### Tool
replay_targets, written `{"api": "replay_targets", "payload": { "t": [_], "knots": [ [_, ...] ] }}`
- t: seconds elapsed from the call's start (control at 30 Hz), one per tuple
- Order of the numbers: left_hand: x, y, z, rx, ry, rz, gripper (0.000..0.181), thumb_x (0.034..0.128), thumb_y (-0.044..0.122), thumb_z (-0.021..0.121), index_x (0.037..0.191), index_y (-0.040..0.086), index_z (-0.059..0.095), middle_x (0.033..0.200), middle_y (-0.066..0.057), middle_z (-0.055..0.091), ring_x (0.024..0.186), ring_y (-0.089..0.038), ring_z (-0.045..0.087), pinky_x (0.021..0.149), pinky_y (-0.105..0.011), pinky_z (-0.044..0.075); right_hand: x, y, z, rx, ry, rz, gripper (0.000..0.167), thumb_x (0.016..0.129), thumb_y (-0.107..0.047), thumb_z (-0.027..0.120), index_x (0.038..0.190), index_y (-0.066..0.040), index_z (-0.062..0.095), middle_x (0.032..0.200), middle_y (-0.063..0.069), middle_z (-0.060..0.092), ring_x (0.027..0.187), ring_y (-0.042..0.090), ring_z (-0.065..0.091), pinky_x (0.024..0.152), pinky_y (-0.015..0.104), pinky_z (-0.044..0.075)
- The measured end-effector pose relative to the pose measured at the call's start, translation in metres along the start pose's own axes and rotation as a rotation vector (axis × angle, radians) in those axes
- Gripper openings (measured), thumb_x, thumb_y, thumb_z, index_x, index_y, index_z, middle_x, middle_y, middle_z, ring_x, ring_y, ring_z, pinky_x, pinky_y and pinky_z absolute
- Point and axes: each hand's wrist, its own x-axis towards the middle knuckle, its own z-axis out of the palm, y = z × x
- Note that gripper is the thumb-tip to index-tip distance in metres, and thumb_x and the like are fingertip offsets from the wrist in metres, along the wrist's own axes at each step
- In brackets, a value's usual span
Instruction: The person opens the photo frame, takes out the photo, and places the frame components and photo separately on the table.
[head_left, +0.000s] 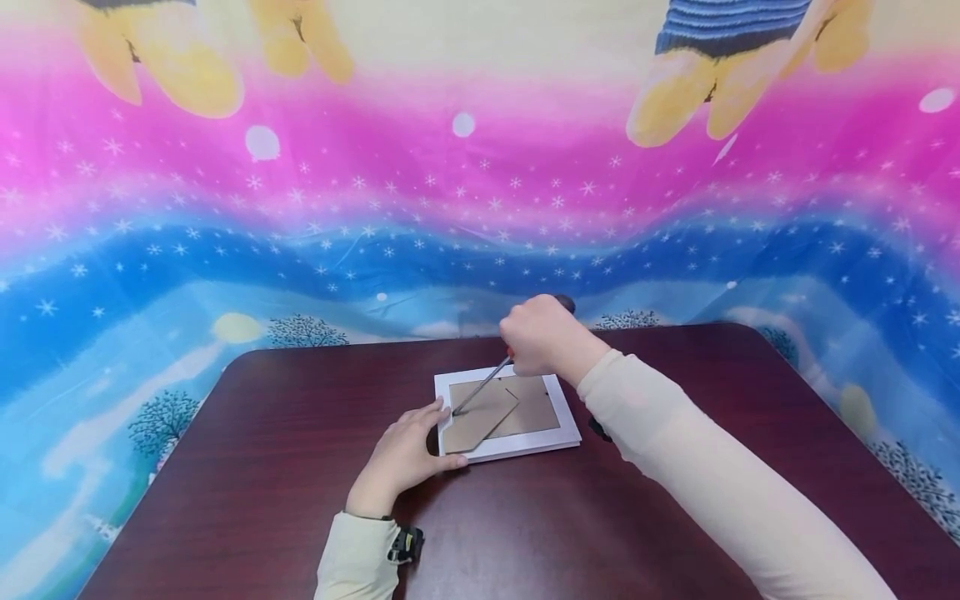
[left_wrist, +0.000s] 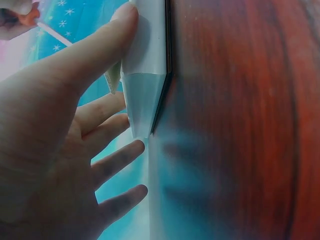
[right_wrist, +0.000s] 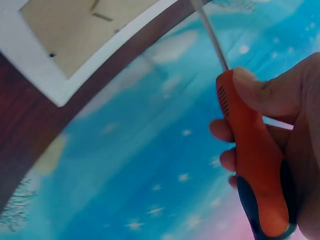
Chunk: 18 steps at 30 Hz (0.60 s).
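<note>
A white picture frame (head_left: 566, 421) lies face down on the table, its brown backing board (head_left: 536, 408) and stand flap (head_left: 476, 425) on top. My right hand (head_left: 543, 335) grips the orange and black handle of a screwdriver (right_wrist: 255, 150). The shaft slants down to the left, and its tip is at the left side of the backing, close to my left fingers. At the frame's left end, my left hand (head_left: 408, 450) steadies it with fingers spread. In the left wrist view the thumb (left_wrist: 125, 25) lies along the frame's white side edge.
The dark reddish-brown table (head_left: 285, 467) has rounded far corners. Behind it hangs a printed cloth (head_left: 420, 192) in pink and blue with snowflakes, reaching down past the table's sides. A black strap device (head_left: 406, 545) sits on the left wrist.
</note>
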Motion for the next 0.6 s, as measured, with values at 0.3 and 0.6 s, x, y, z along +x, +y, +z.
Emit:
{"api": "replay_targets", "payload": {
  "t": [0.3, 0.6],
  "knots": [
    [-0.001, 0.001, -0.001, -0.006, -0.002, -0.014, 0.077, 0.0766, 0.047, 0.083, 0.138, 0.007, 0.059, 0.150, -0.009, 0.047, 0.136, -0.035, 0.042, 0.105, -0.057, 0.038, 0.009, -0.031, -0.019, -0.191, 0.007, -0.054, 0.025, 0.071, -0.026, 0.072, 0.057, -0.022, 0.051, 0.055, -0.006, 0.050, 0.054, 0.015, 0.049, 0.064, 0.036, 0.050],
    [-0.001, 0.002, -0.001, 0.001, 0.008, -0.008, 0.076, 0.0770, 0.047, 0.083, 0.138, 0.007, 0.059, 0.149, -0.008, 0.048, 0.136, -0.035, 0.043, 0.104, -0.057, 0.039, 0.017, -0.050, -0.031, -0.371, 0.004, -0.139, 0.007, 0.078, -0.031, 0.069, 0.075, -0.025, 0.071, 0.068, -0.006, 0.066, 0.064, 0.015, 0.058, 0.073, 0.034, 0.045]
  ]
}}
